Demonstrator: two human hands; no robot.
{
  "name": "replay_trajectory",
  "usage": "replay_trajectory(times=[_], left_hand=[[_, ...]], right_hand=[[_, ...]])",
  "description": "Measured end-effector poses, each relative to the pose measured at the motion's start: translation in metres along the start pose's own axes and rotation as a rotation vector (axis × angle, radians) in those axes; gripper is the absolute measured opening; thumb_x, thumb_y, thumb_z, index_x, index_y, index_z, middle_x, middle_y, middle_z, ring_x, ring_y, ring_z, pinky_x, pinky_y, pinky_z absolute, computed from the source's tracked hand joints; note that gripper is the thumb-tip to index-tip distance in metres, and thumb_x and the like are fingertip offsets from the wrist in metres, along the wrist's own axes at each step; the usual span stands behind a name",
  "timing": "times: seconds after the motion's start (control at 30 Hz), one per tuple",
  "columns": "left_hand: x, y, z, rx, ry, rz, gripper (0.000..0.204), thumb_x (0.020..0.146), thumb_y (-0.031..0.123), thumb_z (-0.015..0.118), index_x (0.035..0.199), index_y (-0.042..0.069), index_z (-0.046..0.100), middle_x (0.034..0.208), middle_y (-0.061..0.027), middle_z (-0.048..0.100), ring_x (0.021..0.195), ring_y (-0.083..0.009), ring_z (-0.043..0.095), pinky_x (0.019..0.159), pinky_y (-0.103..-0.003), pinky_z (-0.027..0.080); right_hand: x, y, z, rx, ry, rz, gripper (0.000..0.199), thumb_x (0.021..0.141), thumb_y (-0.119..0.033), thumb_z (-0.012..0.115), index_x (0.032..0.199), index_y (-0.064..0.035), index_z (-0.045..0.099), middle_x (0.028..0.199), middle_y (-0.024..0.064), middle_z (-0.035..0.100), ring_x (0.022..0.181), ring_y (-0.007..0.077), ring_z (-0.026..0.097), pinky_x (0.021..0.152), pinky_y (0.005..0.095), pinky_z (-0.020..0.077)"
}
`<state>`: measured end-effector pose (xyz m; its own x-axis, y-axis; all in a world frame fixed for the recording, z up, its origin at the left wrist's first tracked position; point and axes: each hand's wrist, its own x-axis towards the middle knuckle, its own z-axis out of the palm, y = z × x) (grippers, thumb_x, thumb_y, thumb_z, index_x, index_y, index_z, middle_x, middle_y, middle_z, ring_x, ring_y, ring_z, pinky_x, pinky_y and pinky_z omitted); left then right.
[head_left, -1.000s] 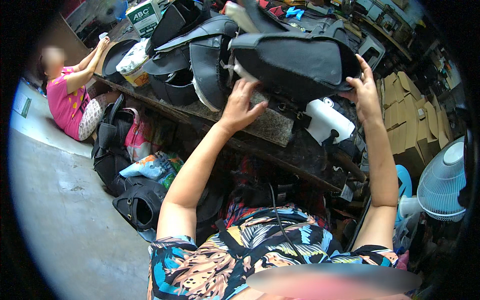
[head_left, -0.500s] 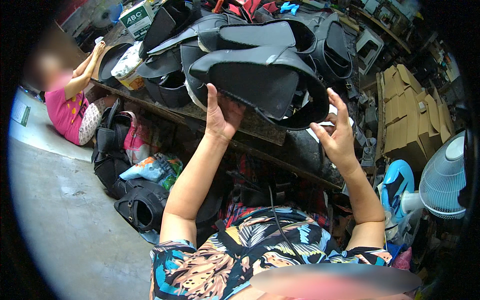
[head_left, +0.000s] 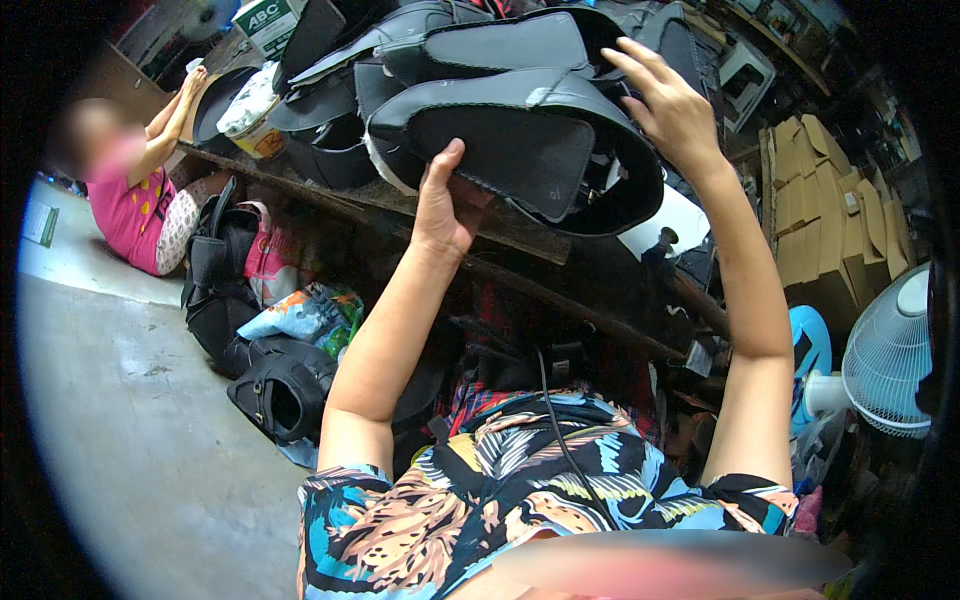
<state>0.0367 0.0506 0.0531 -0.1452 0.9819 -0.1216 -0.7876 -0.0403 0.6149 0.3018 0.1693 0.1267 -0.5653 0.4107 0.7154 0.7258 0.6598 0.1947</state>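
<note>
The black piece (head_left: 500, 150) looks like smooth, matt leather or imitation leather, the worktop (head_left: 528, 240) rough, worn wood, the boxes (head_left: 815, 215) matt cardboard, the stool (head_left: 748, 78) smooth plastic, the floor (head_left: 150, 410) smooth, faintly shiny concrete, and the shirt (head_left: 400, 535) printed cloth.

Person (head_left: 130, 215): seated at far left, in a pink top and patterned bottoms.
Box (head_left: 268, 28): green and white, standing on the table (head_left: 600, 285).
Tub (head_left: 264, 142): near the box, white material at its top.
Stool (head_left: 747, 85): white, upper right.
Cartons (head_left: 825, 225): brown, packed together at right.
Fan (head_left: 892, 355): white-caged, near the cartons.
</note>
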Motion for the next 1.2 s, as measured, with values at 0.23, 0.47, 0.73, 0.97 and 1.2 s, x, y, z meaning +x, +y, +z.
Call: replay_trajectory(times=[0.23, 0.47, 0.73, 0.97, 1.2], left_hand=[[-0.03, 0.033, 0.013, 0.07, -0.015, 0.213, 0.046, 0.083, 0.029, 0.059, 0.121, 0.003, 0.059, 0.116, -0.014, 0.065, 0.108, -0.031, 0.062, 0.097, -0.046, 0.047], [-0.065, 0.073, -0.003, 0.141, -0.041, 0.298, 0.049, 0.076, 0.023, 0.06, 0.12, 0.0, 0.058, 0.113, -0.0161, 0.065, 0.105, -0.0321, 0.062, 0.093, -0.046, 0.05], [-0.067, 0.073, 0.004, 0.278, -0.031, 0.333, 0.051, 0.073, 0.023, 0.062, 0.118, 0.0, 0.059, 0.11, -0.016, 0.066, 0.099, -0.0329, 0.065, 0.092, -0.044, 0.051], [-0.064, 0.102, 0.001, 0.074, -0.008, 0.311, 0.045, 0.075, 0.023, 0.06, 0.114, -0.001, 0.06, 0.105, -0.0176, 0.067, 0.095, -0.0299, 0.065, 0.089, -0.046, 0.052], [-0.073, 0.145, -0.013, 0.25, 0.024, 0.364, 0.042, 0.079, 0.031, 0.057, 0.106, 0.0, 0.063, 0.091, -0.0156, 0.07, 0.075, -0.027, 0.07, 0.068, -0.039, 0.059]], right_hand=[[0.029, -0.007, 0.002, -0.112, 0.092, -0.104, 0.018, 0.081, -0.018, 0.068, 0.099, -0.02, 0.064, 0.087, 0.0023, 0.058, 0.079, 0.0204, 0.066, 0.065, 0.0325, 0.0569], [0.016, -0.02, -0.046, -0.146, 0.126, -0.169, 0.02, 0.076, -0.025, 0.074, 0.093, -0.0185, 0.067, 0.079, -0.003, 0.057, 0.073, 0.0156, 0.063, 0.059, 0.0298, 0.0523], [0.002, -0.024, -0.072, -0.161, 0.094, -0.116, 0.016, 0.077, -0.023, 0.074, 0.09, -0.0167, 0.067, 0.074, -0.0002, 0.054, 0.068, 0.0171, 0.061, 0.055, 0.0309, 0.0492], [-0.018, -0.081, -0.082, 0.088, 0.018, -0.005, 0.017, 0.074, -0.027, 0.073, 0.084, -0.0179, 0.062, 0.074, 0.0003, 0.056, 0.063, 0.0197, 0.062, 0.053, 0.0327, 0.0493], [-0.029, -0.138, -0.079, 0.51, -0.318, -0.043, 0.036, 0.082, -0.034, 0.07, 0.108, -0.0116, 0.061, 0.085, 0.0074, 0.064, 0.074, 0.0266, 0.067, 0.058, 0.0363, 0.0526]])
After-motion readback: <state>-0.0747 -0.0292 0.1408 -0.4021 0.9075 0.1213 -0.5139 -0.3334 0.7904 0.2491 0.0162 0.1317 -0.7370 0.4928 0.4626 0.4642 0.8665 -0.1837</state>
